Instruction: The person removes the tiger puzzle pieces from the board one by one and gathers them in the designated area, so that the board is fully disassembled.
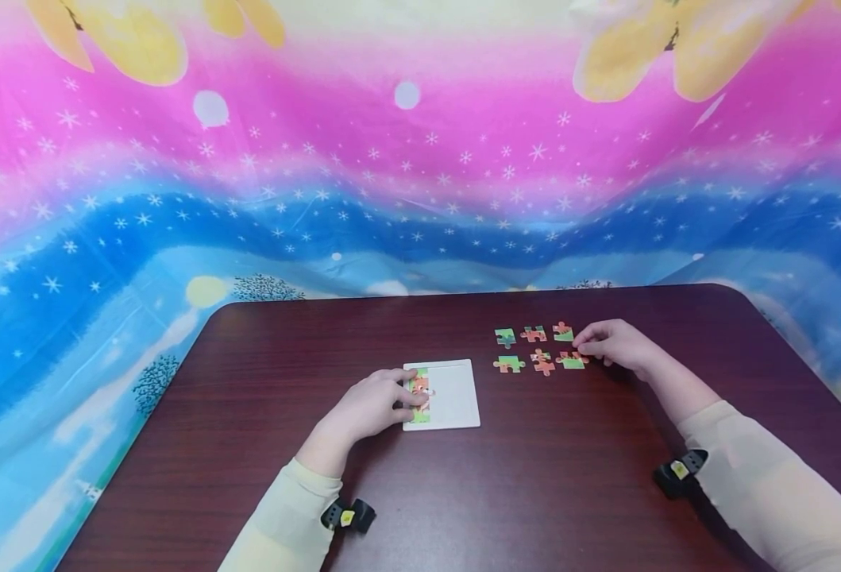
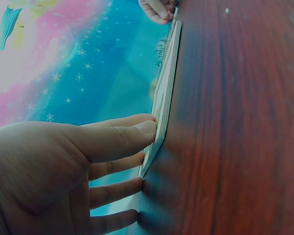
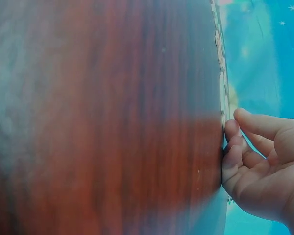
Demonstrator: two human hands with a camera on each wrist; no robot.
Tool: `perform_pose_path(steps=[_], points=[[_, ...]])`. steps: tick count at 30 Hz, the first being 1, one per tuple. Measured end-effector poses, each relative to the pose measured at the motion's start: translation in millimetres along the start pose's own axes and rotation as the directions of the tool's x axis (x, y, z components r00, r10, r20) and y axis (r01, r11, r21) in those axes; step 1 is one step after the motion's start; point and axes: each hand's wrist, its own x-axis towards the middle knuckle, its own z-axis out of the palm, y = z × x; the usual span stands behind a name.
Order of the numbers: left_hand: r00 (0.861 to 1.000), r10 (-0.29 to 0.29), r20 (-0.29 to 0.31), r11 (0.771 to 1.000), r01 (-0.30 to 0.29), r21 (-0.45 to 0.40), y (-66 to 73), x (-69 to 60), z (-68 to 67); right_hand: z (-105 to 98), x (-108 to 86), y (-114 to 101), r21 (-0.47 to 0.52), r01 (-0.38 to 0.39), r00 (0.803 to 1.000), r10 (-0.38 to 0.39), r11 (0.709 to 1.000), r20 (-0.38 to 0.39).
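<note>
A white square puzzle tray [image 1: 456, 397] lies on the table, with joined puzzle pieces [image 1: 420, 409] along its left side. My left hand [image 1: 373, 403] is at that side, its thumb and index finger touching the pieces. In the left wrist view, the fingers of this hand [image 2: 44, 171] are fairly straight and meet the tray's edge [image 2: 166, 107]. Over to the right, my right hand [image 1: 616, 347] has loosely bent fingers beside a green-and-orange puzzle piece [image 1: 573, 361] and an upper corner piece [image 1: 563, 332]. The right wrist view shows this hand [image 3: 269, 166] low against the tabletop, with no piece visible between thumb and fingers.
Two rows of loose pieces lie right of the tray, among them a green piece [image 1: 506, 338], an orange piece [image 1: 543, 363] and a green one with tabs [image 1: 509, 365]. Behind the dark wooden table [image 1: 284, 342] hangs a colourful snowflake-patterned cloth [image 1: 406, 175].
</note>
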Motion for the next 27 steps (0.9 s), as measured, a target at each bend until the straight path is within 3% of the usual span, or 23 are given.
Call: perform_pose_path(steps=[7, 14, 20, 27], points=[[1.0, 0.005, -0.004, 1.0, -0.005, 0.0, -0.2, 0.1, 0.7, 1, -2.3, -2, 0.03, -0.007, 1.0, 0.007, 1.0, -0.004], [1.0, 0.017, -0.02, 1.0, -0.017, 0.0, -0.4, 0.5, 0.8, -1, -6.6, -4, 0.134, 0.006, 1.0, -0.006, 0.991, -0.004], [1.0, 0.011, -0.022, 1.0, -0.011, -0.007, -0.7, 0.2, 0.1, -1, -11.0, -16, 0.224, 0.033, 0.999, -0.03, 0.974, -0.017], [1.0, -0.003, -0.026, 1.0, 0.002, -0.009, -1.3, 1.8, 1.7, -1, -16.0, -33, 0.25, 0.091, 0.996, -0.083, 0.964, -0.044]])
